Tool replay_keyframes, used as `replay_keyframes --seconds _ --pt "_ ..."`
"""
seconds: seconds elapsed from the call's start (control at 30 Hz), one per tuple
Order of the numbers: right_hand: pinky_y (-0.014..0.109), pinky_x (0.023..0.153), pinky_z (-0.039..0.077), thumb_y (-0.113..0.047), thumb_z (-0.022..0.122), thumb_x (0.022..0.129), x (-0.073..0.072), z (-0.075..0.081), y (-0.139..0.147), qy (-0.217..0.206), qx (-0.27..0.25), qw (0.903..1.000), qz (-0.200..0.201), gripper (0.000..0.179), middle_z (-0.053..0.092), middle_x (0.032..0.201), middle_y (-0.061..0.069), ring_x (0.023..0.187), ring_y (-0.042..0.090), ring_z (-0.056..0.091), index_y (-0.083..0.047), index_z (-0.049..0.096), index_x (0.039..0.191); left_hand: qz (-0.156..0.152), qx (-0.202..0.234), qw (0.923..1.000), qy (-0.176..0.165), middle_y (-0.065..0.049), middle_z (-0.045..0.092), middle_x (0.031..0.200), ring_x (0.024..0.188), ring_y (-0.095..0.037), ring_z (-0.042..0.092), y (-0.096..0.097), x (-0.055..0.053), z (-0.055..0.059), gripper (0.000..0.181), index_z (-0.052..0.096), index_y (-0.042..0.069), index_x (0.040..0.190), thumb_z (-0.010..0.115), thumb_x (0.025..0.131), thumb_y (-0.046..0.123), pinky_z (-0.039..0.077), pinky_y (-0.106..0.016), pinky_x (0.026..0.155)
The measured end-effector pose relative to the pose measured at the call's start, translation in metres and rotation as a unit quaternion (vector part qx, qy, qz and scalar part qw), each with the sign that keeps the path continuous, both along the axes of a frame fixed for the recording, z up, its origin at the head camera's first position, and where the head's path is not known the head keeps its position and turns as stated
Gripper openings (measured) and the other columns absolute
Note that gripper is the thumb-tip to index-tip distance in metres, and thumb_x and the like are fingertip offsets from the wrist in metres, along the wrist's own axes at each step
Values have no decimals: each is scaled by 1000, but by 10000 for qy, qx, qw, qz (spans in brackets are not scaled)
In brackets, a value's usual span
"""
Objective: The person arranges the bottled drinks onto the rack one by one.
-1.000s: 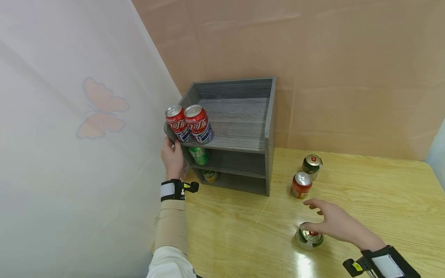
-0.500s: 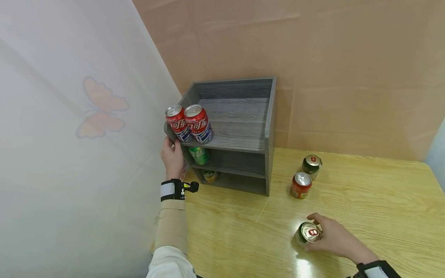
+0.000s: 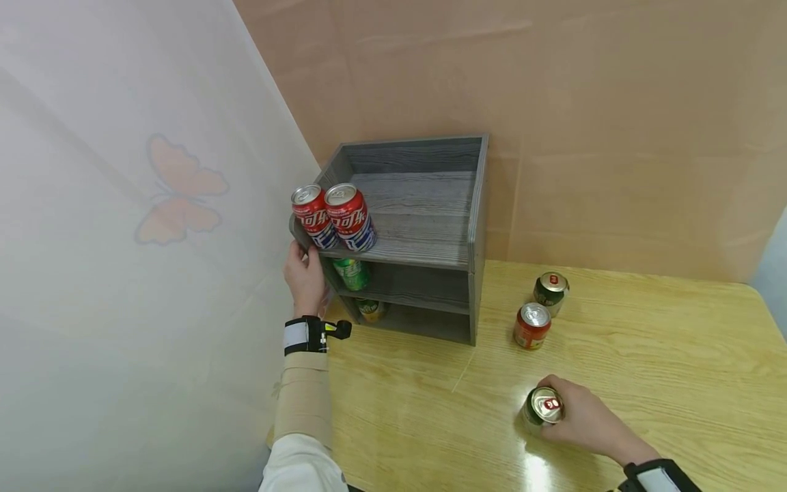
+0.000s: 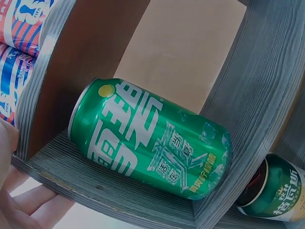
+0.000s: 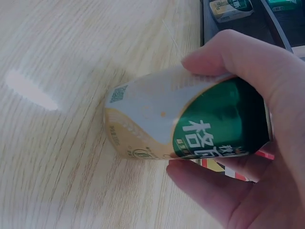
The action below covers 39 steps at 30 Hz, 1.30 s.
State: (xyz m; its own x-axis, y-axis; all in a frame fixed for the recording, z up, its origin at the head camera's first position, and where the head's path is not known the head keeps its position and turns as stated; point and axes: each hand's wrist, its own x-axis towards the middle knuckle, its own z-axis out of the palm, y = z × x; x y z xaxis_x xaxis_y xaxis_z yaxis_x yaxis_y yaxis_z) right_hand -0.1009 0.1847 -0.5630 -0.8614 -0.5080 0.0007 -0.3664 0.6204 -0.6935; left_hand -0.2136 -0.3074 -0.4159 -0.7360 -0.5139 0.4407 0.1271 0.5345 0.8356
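At the table (image 3: 670,355), gripping the left edge of the shelf (image 3: 424,219) between thumb and fingers of the left hand (image 3: 305,283). Right of it, with right hand (image 3: 581,418), pinching a green-and-cream can (image 3: 544,410) between thumb and fingers; can't tell if lifted.

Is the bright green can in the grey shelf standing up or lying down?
Standing: the bright green can has its base on the middle board and its rim toward the top board.

Shelf (image 3: 418,219) on table (image 3: 664,355): two cans (image 3: 352,220) atop, one can (image 3: 353,275) per lower tier (image 3: 418,283). Right: two others (image 3: 532,329), third can (image 3: 546,404) before them.
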Motion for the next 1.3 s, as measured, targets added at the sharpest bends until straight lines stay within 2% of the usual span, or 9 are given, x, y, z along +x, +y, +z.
replay_keyframes --seconds 0.2,0.4,0.7,1.03,1.3 --pt "32 73 53 -25 95 60 -10 -3 -4 -145 -22 9997 -193 64 66 95 -7 86 10 63 -9 63 113 -6 2 10000 -10 -10 64 135 121 -22 62 0 -1 -1 32 60 6 136 51 108 18 51 -41 99" --pt "32 74 54 -25 95 62 -18 -5 -9 -213 -256 9988 -362 68 67 96 -3 88 13 65 -7 60 117 -24 66 10000 -43 -9 64 136 123 -19 61 0 -1 -1 32 59 7 137 52 108 17 50 -38 101" --pt "36 78 54 -24 94 64 -31 -11 -14 -412 -539 9969 -394 67 68 99 -3 91 16 64 -9 60 120 -51 151 9999 44 -10 65 133 117 -22 65 0 -1 -2 30 61 7 135 51 108 16 51 -39 98" --pt "37 80 54 -16 89 72 -45 -13 -19 -785 -940 9921 -265 74 68 111 10 99 27 66 5 53 134 -90 127 9998 91 -11 63 135 121 -22 62 1 1 3 32 60 5 136 50 108 16 50 -39 100" --pt "38 82 55 -17 82 81 -55 -14 -20 -1125 -987 9883 -285 76 66 118 19 105 36 66 12 45 140 -91 242 9997 18 -10 62 138 125 -21 59 2 1 2 34 58 6 139 50 108 19 48 -39 102"
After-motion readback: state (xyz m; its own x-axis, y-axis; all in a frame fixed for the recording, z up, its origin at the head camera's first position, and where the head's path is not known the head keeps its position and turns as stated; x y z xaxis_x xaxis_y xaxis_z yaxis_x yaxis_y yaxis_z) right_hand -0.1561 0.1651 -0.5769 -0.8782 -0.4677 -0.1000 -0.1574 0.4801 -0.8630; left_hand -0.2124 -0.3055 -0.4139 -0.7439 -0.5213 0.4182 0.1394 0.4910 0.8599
